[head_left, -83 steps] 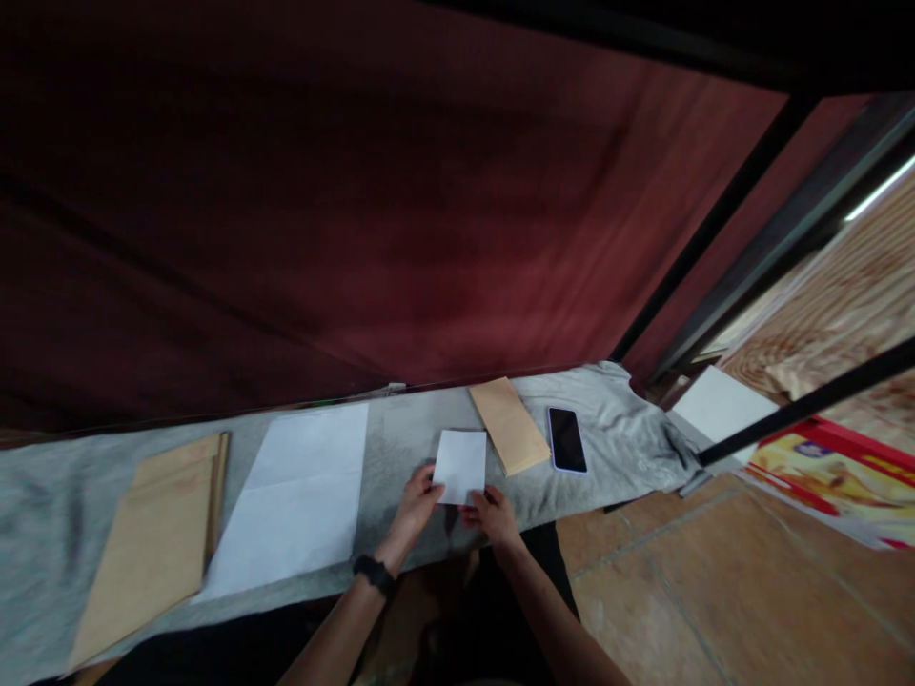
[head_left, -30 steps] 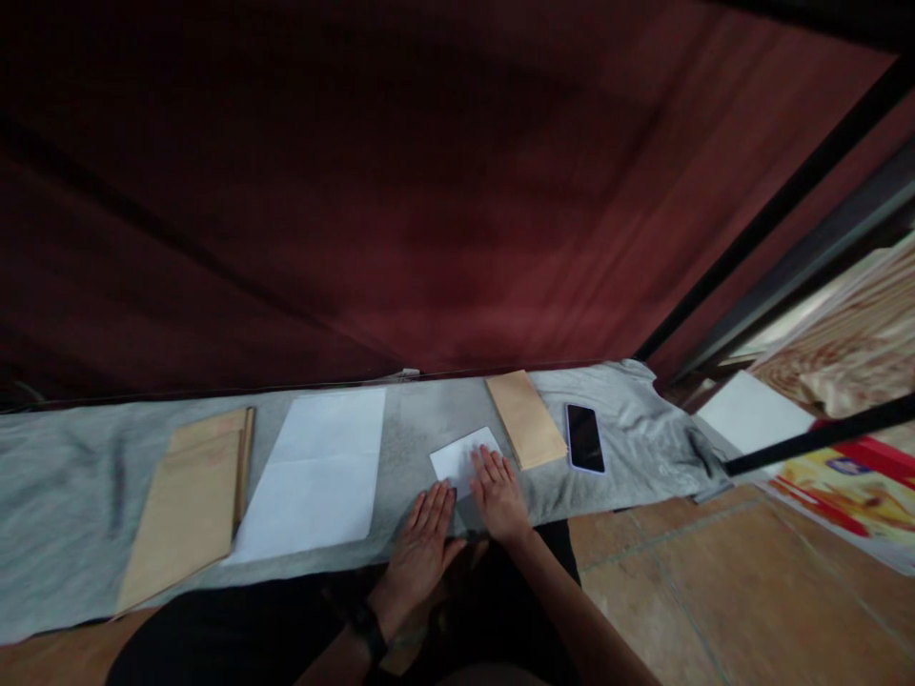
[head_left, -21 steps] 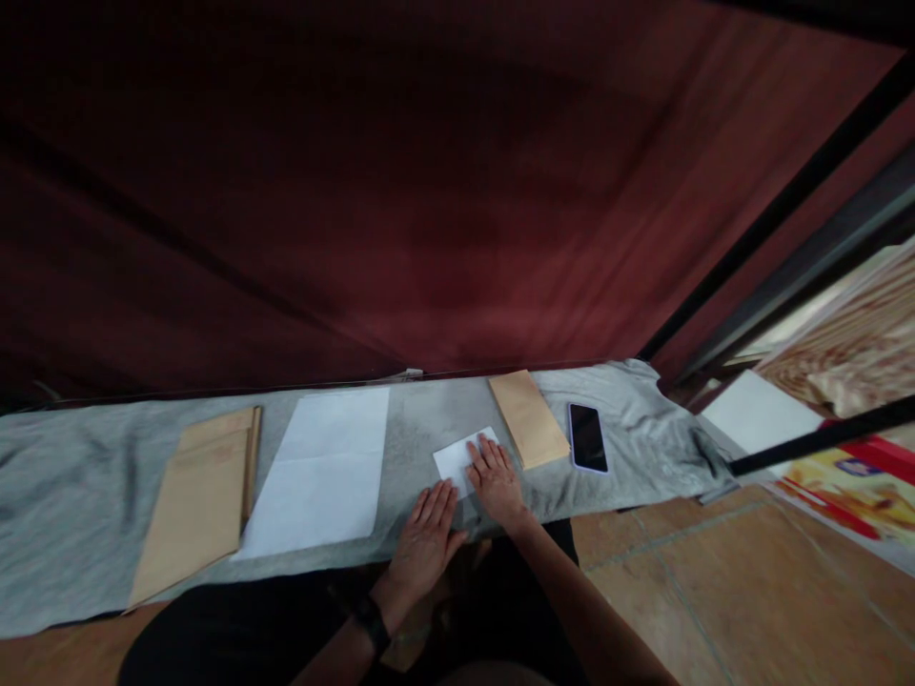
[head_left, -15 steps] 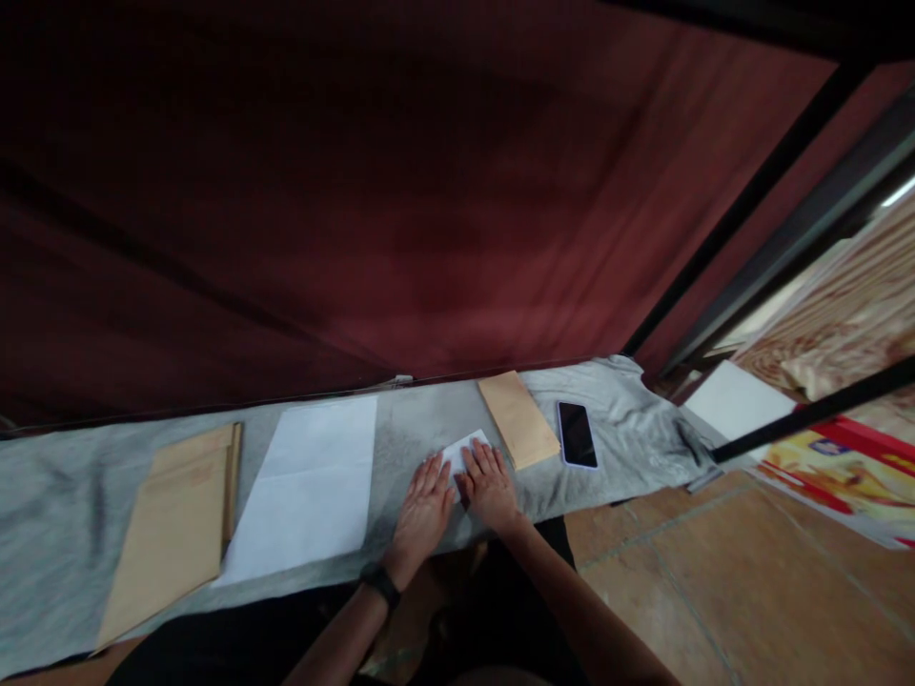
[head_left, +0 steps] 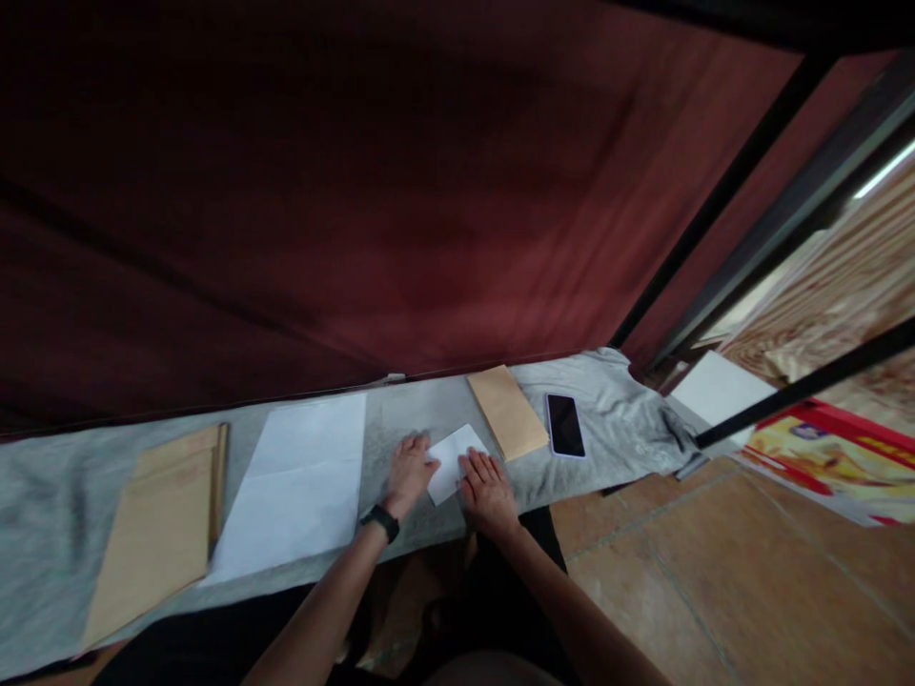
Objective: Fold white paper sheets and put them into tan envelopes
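The small white rectangle of folded-looking paper [head_left: 456, 464] lies slanted on the grey-cloth-covered surface [head_left: 400, 405], in front of the person, between the two hands. Take it as the centre of the dial, with 12 o'clock away from the body.

The left hand [head_left: 407, 472] is at 9 o'clock, palm down, its thumb stretched out to the paper's near-left edge and the gap between thumb and fingers wide; it grips nothing. The right hand [head_left: 489, 491], at 4 o'clock, lies open with its fingers resting over the paper's right part.

What has just changed is the left hand: half a second ago its fingers lay across the paper close to the right hand, and now it has slid out toward 9, uncovering more of the white face. This looks like smoothing or steadying the paper rather than lifting it, with the right hand doing the holding down.

At 2 o'clock, near the right fingers, is a flat tan paper envelope [head_left: 506, 413]; beyond it, between 2 and 3, a black-screened phone with a pale purple rim [head_left: 565, 426]. A large creased white sheet [head_left: 296, 486] lies toward 9, with brown paper envelopes [head_left: 157, 524] farther out.
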Tool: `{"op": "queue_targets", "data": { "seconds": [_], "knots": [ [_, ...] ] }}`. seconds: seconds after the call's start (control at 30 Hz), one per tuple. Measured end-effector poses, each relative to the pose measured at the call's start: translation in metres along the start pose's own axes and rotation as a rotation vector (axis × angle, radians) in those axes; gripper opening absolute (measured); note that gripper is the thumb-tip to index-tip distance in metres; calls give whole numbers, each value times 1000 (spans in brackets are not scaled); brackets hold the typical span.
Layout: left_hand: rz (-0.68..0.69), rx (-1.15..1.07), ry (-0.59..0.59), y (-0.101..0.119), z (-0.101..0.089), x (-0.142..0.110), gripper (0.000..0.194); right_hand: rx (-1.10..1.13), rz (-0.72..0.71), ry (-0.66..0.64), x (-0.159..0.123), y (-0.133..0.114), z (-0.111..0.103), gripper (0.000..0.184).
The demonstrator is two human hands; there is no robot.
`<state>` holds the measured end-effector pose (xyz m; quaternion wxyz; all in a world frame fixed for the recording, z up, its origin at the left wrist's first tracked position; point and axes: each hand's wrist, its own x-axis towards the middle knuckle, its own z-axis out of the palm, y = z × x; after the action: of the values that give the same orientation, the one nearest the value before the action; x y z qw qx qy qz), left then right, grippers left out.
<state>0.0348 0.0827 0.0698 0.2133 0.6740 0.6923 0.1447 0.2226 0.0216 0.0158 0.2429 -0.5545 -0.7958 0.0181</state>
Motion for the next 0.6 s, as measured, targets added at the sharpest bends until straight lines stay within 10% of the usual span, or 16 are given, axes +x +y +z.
{"op": "queue_targets", "data": {
  "seconds": [0.6],
  "knots": [
    [-326, -651, -66, 3, 20, -53, 5, 63, -114, -36, -35, -29, -10, 49]
  ]
}}
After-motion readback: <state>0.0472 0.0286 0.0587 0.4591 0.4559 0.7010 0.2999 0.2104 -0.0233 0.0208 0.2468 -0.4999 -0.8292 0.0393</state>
